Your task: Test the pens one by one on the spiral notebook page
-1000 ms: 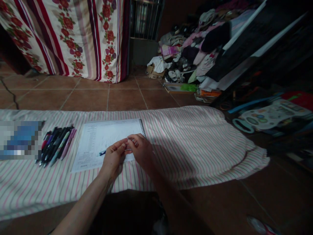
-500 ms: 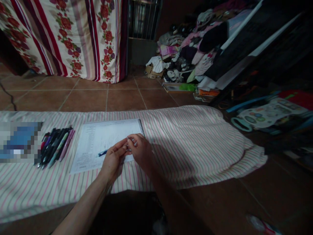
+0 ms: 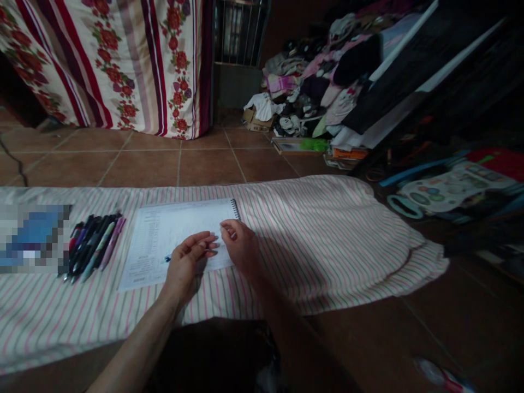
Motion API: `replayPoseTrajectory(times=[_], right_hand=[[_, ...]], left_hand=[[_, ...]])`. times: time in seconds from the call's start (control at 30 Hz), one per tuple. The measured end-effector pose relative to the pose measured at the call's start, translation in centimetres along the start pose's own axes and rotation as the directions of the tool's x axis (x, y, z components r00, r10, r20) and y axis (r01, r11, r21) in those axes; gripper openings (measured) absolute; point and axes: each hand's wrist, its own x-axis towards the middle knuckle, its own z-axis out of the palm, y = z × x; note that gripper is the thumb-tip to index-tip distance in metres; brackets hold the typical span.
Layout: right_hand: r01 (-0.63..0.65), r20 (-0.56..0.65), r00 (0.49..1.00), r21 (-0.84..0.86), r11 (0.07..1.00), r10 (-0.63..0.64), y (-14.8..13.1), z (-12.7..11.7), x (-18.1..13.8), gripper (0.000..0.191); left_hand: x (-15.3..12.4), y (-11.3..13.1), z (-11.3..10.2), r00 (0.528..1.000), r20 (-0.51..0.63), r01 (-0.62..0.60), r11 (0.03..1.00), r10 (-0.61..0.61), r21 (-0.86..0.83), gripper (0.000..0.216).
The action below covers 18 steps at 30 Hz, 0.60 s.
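Note:
My left hand (image 3: 185, 265) is closed in a light grip above the spiral-bound notebook (image 3: 141, 248). The dark blue end of a pen (image 3: 167, 258) sticks out on the left side of this hand; the rest of it is hidden by the palm and fingers. Just to the right, my right hand (image 3: 242, 244) pinches thumb and index finger together over the notebook's right part. Whatever lies between those fingertips is too small to make out. A small gap separates the two hands. Printed lines and faint marks show on the notebook's page.
Several pens (image 3: 96, 245) lie side by side left of the notebook, beside a pixelated blue item (image 3: 35, 234). A striped cloth (image 3: 319, 240) covers the low surface. Beyond are a tiled floor (image 3: 143, 164), a floral curtain (image 3: 139, 65) and heaped clothes (image 3: 319, 82).
My hands were touching at the fingertips and have drawn apart, the right one slightly up and right. Less of the pen shows beside my left hand.

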Motion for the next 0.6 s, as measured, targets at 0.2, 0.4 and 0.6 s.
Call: replayPoseTrajectory(times=[0.2, 0.4, 0.6], right_hand=[[0.063, 0.036, 0.998, -0.12, 0.991, -0.059, 1.4, 0.1, 0.2, 0.017], [0.103, 0.127, 0.989, -0.254, 0.962, -0.073, 2.0, 0.4, 0.2, 0.017], [0.145, 0.168, 0.981, -0.3, 0.943, -0.098, 2.3, 0.8, 0.1, 0.017]], left_hand=[[0.3, 0.3, -0.8, 0.985, -0.048, -0.155, 0.971, 0.167, 0.181, 0.028], [0.6, 0.4, -1.7, 0.964, -0.043, -0.234, 0.911, 0.264, 0.34, 0.027], [0.8, 0.7, -2.3, 0.96, -0.063, -0.229, 0.898, 0.271, 0.376, 0.029]])
